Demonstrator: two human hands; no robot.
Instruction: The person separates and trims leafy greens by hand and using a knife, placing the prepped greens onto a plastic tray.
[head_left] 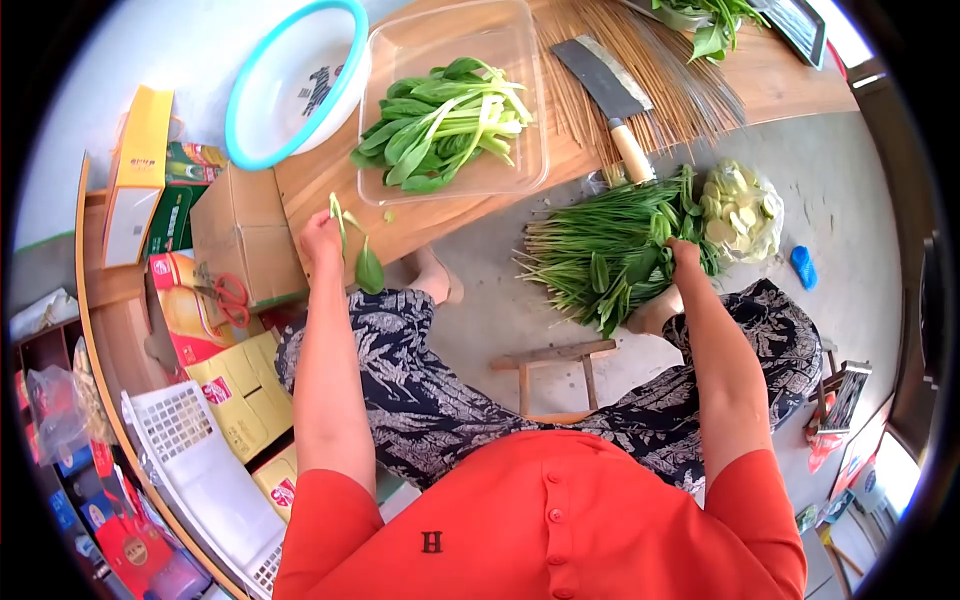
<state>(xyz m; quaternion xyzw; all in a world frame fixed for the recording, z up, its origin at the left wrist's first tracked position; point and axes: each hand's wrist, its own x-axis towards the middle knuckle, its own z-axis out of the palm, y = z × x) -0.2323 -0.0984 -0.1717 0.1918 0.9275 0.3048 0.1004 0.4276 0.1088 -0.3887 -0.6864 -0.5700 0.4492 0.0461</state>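
My left hand (321,238) is closed around a thin leafy green stalk (369,268) at the table's near edge, its broad leaf hanging down. My right hand (684,256) reaches down into the pile of long greens (590,245) on the floor, its fingers bent around some leaves and partly hidden. Broad leaves lie over thin chive-like stems there. On the table, a clear plastic tub (540,150) holds a heap of leafy greens (440,125) with pale stalks.
A cleaver (605,80) lies on thin sticks (690,95) on the wooden table (800,85). A blue-rimmed basin (240,135) leans at the left, near a cardboard box (240,230) and red scissors (232,298). A bag of pale slices (742,212) and a wooden stool (553,355) are on the floor.
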